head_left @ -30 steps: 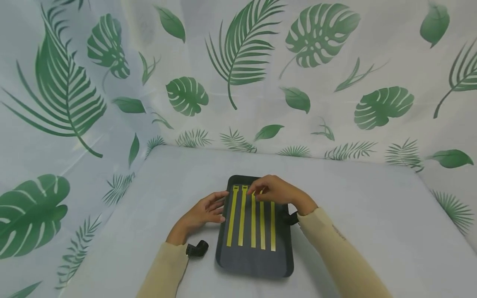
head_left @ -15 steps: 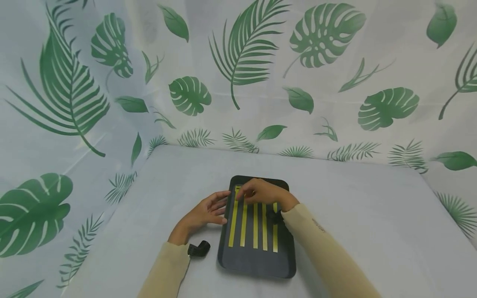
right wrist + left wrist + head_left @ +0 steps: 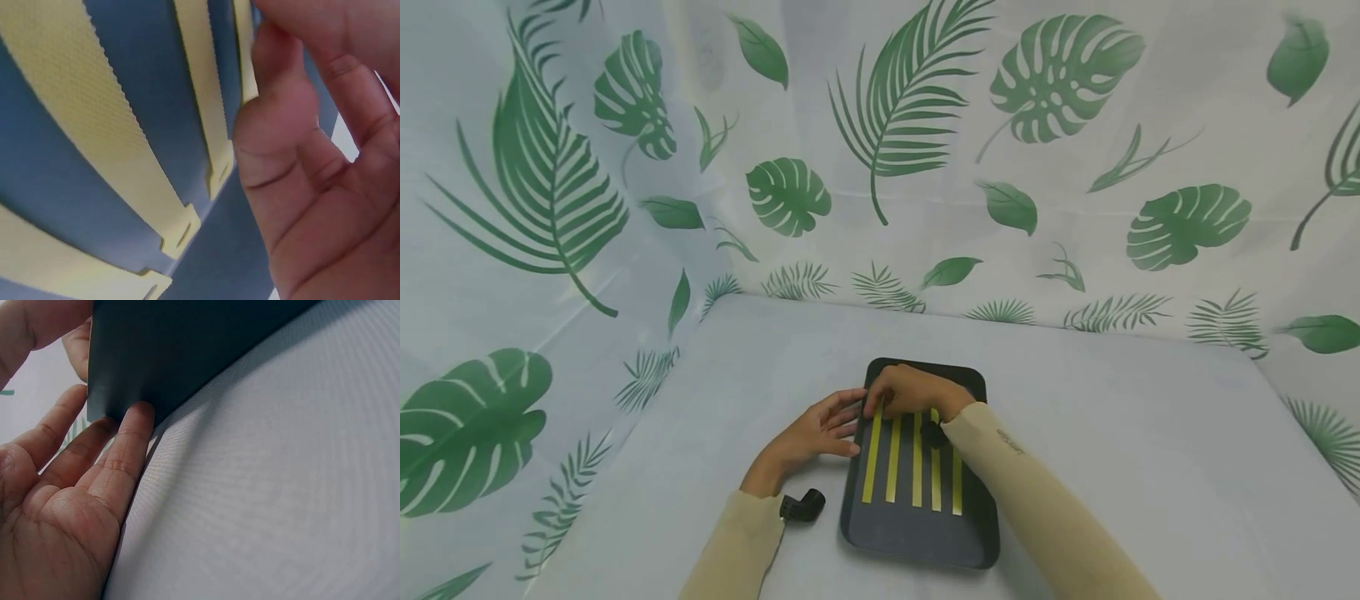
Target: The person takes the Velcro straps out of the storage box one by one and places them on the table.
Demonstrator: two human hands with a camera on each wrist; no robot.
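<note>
A dark grey tray [image 3: 917, 537] holds several yellow strap cable ties [image 3: 916, 475] laid side by side, with slotted heads toward its far end. My right hand [image 3: 913, 392] reaches across the tray and pinches the leftmost cable tie [image 3: 870, 467] near its head, which the fingers hide. In the right wrist view, the thumb [image 3: 278, 112] covers the end of that tie, and other slotted heads [image 3: 181, 234] lie flat nearby. My left hand [image 3: 816, 429] rests at the tray's left side, fingers extended; in the left wrist view fingertips [image 3: 139, 415] touch its dark outer wall [image 3: 162, 356].
The tray stands on a white-covered table [image 3: 760, 350]. Behind it and on the left rise white cloth walls with printed green leaves [image 3: 917, 108]. A small black wrist camera [image 3: 803, 506] sits by the left sleeve; another [image 3: 934, 433] overlaps the ties.
My right hand has moved left across the tray, from between the middle ties to the head of the leftmost one. The left hand has stayed at the tray's left edge.
</note>
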